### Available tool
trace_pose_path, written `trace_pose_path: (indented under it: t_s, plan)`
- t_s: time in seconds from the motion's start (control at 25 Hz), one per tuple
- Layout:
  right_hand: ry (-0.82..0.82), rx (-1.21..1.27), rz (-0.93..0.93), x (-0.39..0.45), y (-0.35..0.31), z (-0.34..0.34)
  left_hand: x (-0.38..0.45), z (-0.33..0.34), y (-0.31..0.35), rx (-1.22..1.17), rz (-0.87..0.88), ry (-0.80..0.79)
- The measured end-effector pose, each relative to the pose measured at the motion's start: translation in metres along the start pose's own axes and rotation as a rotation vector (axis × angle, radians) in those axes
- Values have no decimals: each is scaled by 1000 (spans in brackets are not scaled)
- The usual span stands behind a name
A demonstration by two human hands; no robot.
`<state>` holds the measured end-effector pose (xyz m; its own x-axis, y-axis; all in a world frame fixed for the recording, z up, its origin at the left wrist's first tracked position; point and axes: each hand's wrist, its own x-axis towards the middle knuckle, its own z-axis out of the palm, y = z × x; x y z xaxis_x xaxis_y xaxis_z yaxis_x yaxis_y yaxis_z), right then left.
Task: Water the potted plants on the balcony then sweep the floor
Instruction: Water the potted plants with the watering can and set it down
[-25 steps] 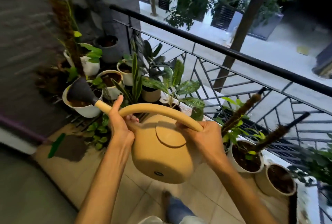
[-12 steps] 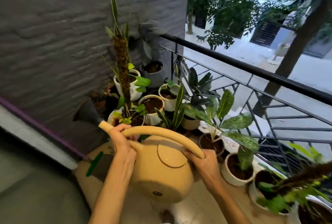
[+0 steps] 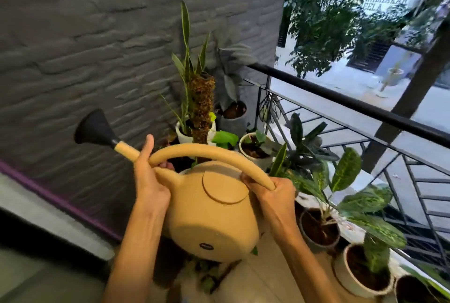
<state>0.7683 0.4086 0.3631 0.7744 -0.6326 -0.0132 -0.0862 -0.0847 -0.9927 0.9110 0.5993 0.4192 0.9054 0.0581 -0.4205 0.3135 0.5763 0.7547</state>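
I hold a round tan watering can (image 3: 214, 215) in front of me, above the balcony floor. My left hand (image 3: 149, 181) grips the base of its spout, thumb up along it. My right hand (image 3: 272, 193) grips the rear end of the arched handle. The black rose head (image 3: 93, 128) points up and left toward the grey wall. Behind the can stand several potted plants: a white pot with a tall moss pole (image 3: 201, 108), a white pot (image 3: 253, 148) by the railing, and a leafy plant with striped leaves (image 3: 345, 171) at the right.
A grey brick wall (image 3: 97, 47) fills the left side. The black metal railing (image 3: 365, 108) runs along the right, with the street below. More pots (image 3: 360, 276) line the floor by the railing. Tan floor tiles (image 3: 255, 283) show beneath the can.
My view has swung left toward the wall and the corner pots. The can's spout has risen, so the rose head now points up at the wall instead of hanging over a pot.
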Motion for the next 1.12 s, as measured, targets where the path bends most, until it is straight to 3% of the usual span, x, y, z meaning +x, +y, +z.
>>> trace_pose_path:
  t_s: [0.16,0.4,0.64,1.12]
  plan:
    - [132,11,38,25,-14,64,65,-3,33,75,32,-147]
    - [331,-24,144,47,-49,163,178,14,76,208,-62,-146]
    - [351,-156,183,49,-80,243,266,6,81,194,-225,-114]
    - [447,-188,329,85,-82,318,359,-4,59,287,-370,-77]
